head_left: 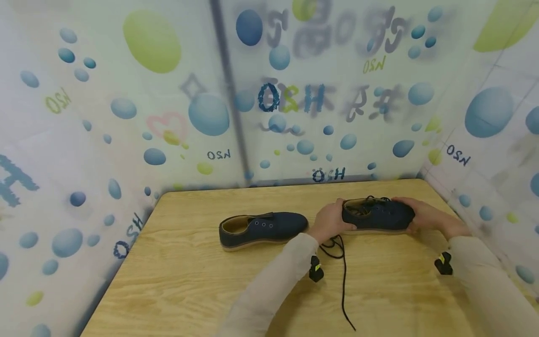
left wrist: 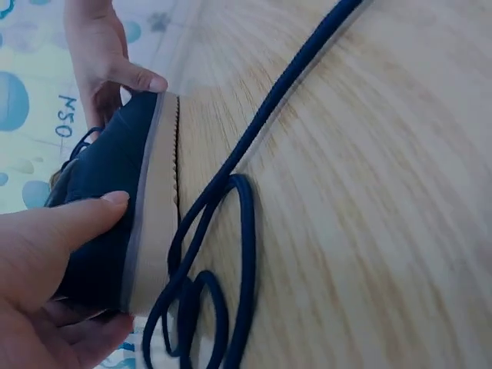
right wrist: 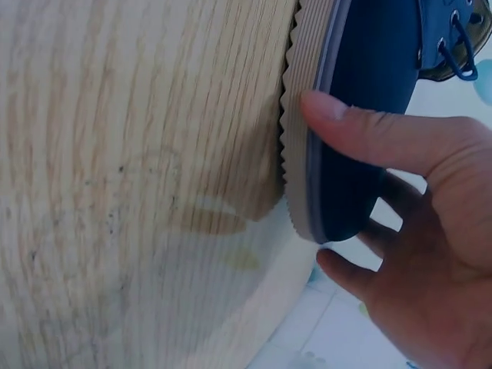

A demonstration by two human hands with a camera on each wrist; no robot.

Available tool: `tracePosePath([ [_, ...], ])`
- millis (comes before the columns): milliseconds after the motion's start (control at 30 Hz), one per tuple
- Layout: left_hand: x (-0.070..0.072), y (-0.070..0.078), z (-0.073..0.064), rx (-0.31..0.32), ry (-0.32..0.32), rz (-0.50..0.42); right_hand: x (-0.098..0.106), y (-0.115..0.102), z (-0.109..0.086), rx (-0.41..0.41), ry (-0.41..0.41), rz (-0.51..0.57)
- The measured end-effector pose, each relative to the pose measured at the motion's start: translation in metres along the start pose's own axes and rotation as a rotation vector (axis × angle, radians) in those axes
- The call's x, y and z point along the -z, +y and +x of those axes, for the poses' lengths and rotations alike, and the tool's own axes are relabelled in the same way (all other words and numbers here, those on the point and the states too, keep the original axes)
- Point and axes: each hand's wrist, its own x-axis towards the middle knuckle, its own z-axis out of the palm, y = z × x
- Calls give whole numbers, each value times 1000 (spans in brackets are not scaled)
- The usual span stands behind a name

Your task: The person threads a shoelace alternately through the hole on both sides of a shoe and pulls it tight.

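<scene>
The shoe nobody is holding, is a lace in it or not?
Not in: that shoe shows bare eyelets, and a dark lace lies on the table.

Large "H2O" lettering (head_left: 290, 98) printed mirror-reversed in blue and green on the back wall (head_left: 252, 157), repeated smaller below, grey characters (head_left: 312, 42) blurred.

Both arms (head_left: 273, 283) forward, hands (head_left: 330, 221) opposite each other in a two-sided grip.
</scene>
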Motion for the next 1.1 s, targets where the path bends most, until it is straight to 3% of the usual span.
tracePosePath([
  [100, 14, -1, -5, -9, -19, -27, 2, -5, -2, -6, -4, -47],
  [233, 53, -11, -18, -22, 24, 5, 7, -24, -2, -6, 34, -142],
  [333, 88, -23, -34, -22, 62, 68, 12, -52, -5, -10, 123, -201],
  [467, 120, -50, -65, 9, 30, 143, 9, -103, -9, 43, 296, -216],
  [567, 131, -78, -91, 16, 4, 190, -7, -138, -8, 98, 345, -179],
  [767, 142, -130, -132, 34, 48, 242, -54, -182, 2, 171, 230, -141],
  [900, 145, -156, -147, 35, 40, 251, -81, -194, 10, 182, 180, -204],
  [1100, 146, -186, -154, 63, -29, 188, -105, -206, 24, 190, 155, -231],
])
